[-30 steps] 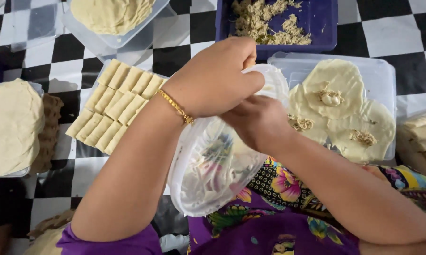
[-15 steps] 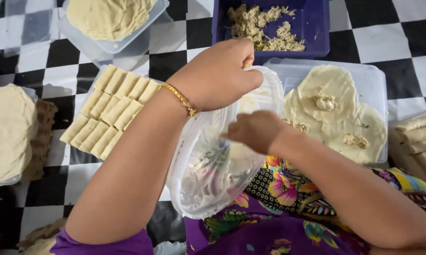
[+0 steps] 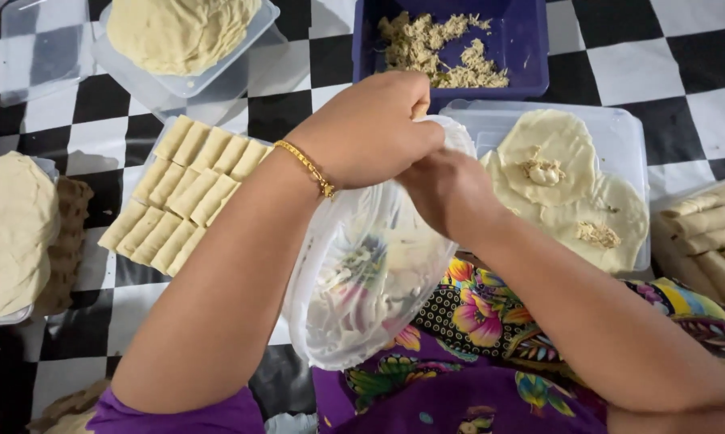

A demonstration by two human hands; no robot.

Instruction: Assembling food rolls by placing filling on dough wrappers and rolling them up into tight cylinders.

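A clear plastic lid (image 3: 362, 297) rests tilted on my lap. My left hand (image 3: 366, 128), with a gold bracelet on its wrist, grips the lid's far rim. My right hand (image 3: 447, 193) is closed over the same rim, touching the left hand; its fingertips are hidden. Just beyond, a clear tray (image 3: 628, 128) holds round pale wrappers (image 3: 563, 153) with small dabs of filling. A blue tub (image 3: 531, 40) of shredded filling stands behind it.
Rows of folded rolls (image 3: 182, 197) lie on a tray at the left. Stacks of round wrappers sit at the far left (image 3: 5, 233) and top left (image 3: 178, 32). More rolls (image 3: 712, 237) lie at the right. The floor (image 3: 684, 48) is black-and-white checked.
My right hand has moved up the lid to meet the left hand at the rim. The left hand has stayed on the far edge.
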